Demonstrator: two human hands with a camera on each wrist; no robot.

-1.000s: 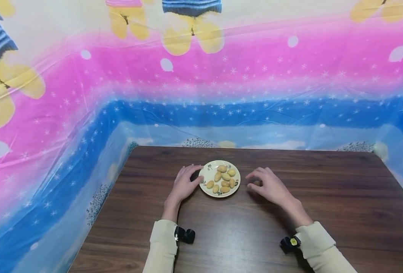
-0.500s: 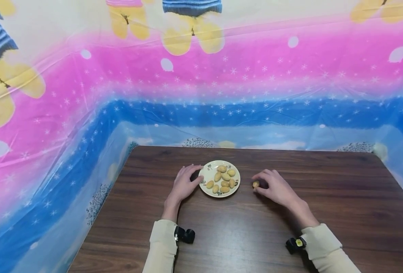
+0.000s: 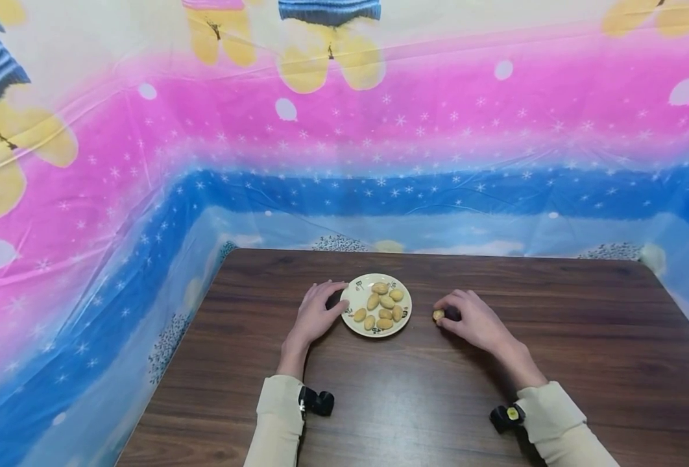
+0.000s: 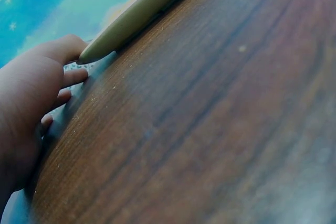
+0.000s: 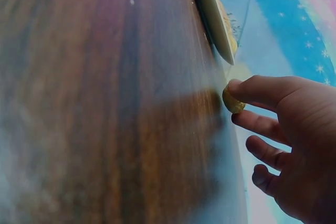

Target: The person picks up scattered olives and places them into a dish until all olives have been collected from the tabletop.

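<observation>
A round cream plate (image 3: 353, 288) with small printed marks on its rim stands near the middle of the table. Several oval, yellow-brown nuts (image 3: 387, 302) lie on it. My left hand (image 3: 316, 314) rests at the plate's left edge, thumb and forefinger touching the rim, the other fingers loosely extended. To the right of the plate, my right hand (image 3: 473, 321) pinches one more nut (image 3: 438, 315) between thumb and forefinger. In the right wrist view this nut (image 5: 232, 100) shows at the fingertips, close to the tabletop, with the remaining fingers loosely bent.
The dark wood-grain table (image 3: 391, 402) reaches back to a patterned pink and blue cloth (image 3: 368, 130), which hangs behind it and along its left side. Each wrist wears a small black camera, such as the right camera (image 3: 505, 418).
My right hand has shifted a little to the right and its fingertips have come onto the nut, which has barely moved. The left hand and plate have stayed put.
</observation>
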